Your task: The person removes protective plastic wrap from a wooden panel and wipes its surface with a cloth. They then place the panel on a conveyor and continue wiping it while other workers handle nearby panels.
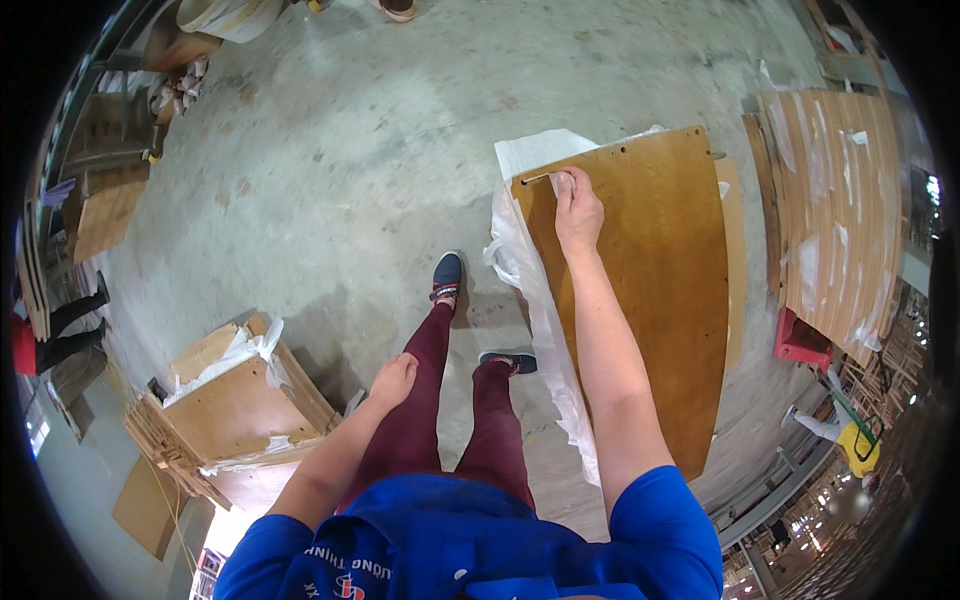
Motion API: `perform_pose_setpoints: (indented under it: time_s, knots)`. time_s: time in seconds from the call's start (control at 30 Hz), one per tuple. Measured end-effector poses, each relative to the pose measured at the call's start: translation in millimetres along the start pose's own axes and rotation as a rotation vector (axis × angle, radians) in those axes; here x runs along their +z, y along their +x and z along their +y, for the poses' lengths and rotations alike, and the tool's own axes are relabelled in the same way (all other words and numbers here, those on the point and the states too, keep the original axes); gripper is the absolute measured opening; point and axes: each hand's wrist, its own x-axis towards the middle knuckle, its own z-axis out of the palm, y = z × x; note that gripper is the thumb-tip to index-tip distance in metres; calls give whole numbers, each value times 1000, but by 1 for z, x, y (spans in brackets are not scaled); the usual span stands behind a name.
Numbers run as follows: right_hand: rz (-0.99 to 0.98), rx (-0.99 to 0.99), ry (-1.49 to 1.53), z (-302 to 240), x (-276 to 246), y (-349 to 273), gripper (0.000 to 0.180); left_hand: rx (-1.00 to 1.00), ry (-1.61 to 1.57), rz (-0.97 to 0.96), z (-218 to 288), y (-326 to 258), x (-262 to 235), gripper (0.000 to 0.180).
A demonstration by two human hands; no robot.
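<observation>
Brown wooden panel (650, 280): lying flat over white plastic wrapping (545, 300), above the concrete floor (350, 170). Right hand (577, 212): resting at the panel's far left corner, fingers (566, 184) pinching together on a small pale piece. Left hand (392, 380): hanging beside the thigh, fingers loosely curling, holding nothing. Cardboard boxes (235, 405): sitting to the left.

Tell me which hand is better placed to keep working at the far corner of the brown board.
Right. The right hand already rests on the brown board at its far left corner, fingers on a small pin-like piece there. The left hand hangs loose beside the thigh, off the board.
</observation>
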Motion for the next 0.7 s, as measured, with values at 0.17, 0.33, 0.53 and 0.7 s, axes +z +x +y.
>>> perform_pose_setpoints:
  time_s: [0.17, 0.33, 0.53, 0.7]
  knots:
    - [72, 22, -27, 17, -16, 22, 26, 19, 12, -9, -1, 0, 0, 15]
    - [167, 98, -74, 38, -35, 47, 29, 34, 16, -21, 6, 6, -3, 14]
    - [224, 144, -119, 57, -52, 66, 31, 248, 124, 5, 38, 16, -4, 12]
    - [198, 152, -136, 66, -53, 65, 30, 843, 217, 144, 162, 74, -12, 15]
